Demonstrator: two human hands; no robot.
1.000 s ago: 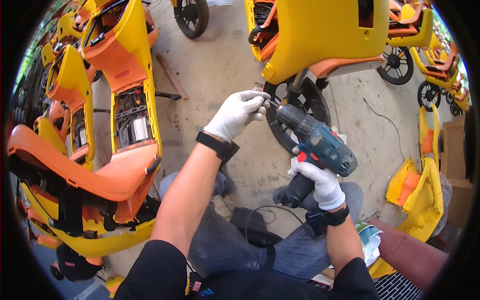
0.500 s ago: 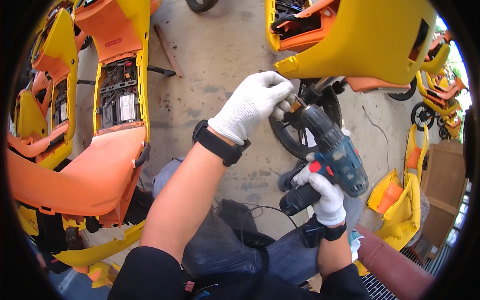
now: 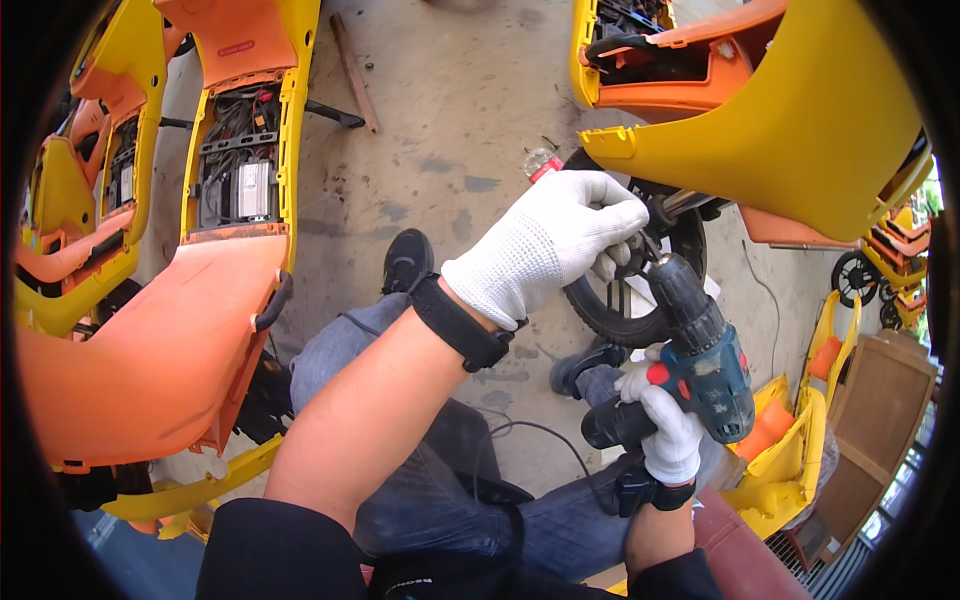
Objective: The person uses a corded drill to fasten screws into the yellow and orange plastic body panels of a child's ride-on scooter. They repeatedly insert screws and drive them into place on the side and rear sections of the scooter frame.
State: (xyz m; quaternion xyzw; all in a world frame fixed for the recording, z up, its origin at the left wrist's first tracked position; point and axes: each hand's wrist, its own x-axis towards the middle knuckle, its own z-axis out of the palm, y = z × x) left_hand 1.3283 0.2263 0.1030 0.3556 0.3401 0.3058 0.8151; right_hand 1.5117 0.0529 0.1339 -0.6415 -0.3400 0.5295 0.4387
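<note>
My right hand (image 3: pixel 672 432), in a white knit glove, is wrapped round the grip of a dark teal cordless drill (image 3: pixel 715 375) with red buttons. Its black chuck (image 3: pixel 684 295) points up and to the left, and a short bit (image 3: pixel 652 246) sticks out of it. At the bit's tip, my gloved left hand (image 3: pixel 570 228) is closed in a pinch; whatever its fingers hold is too small to make out. Just beyond lies a spoked wheel with a black tyre (image 3: pixel 612 318), under a yellow scooter body panel (image 3: pixel 770 120).
Scooters with orange and yellow panels stand on the left, one with an open wiring bay (image 3: pixel 240 165). Beyond my left hand is a clear bottle with a red band (image 3: pixel 543 164). Loose yellow panels (image 3: pixel 785 480) and a brown wooden board (image 3: pixel 885 410) are at the right.
Both hands and the drill have shifted slightly right and down in view. An orange-brown bit of something at my left fingertips no longer shows. The bottle and my left shoe have come into view.
</note>
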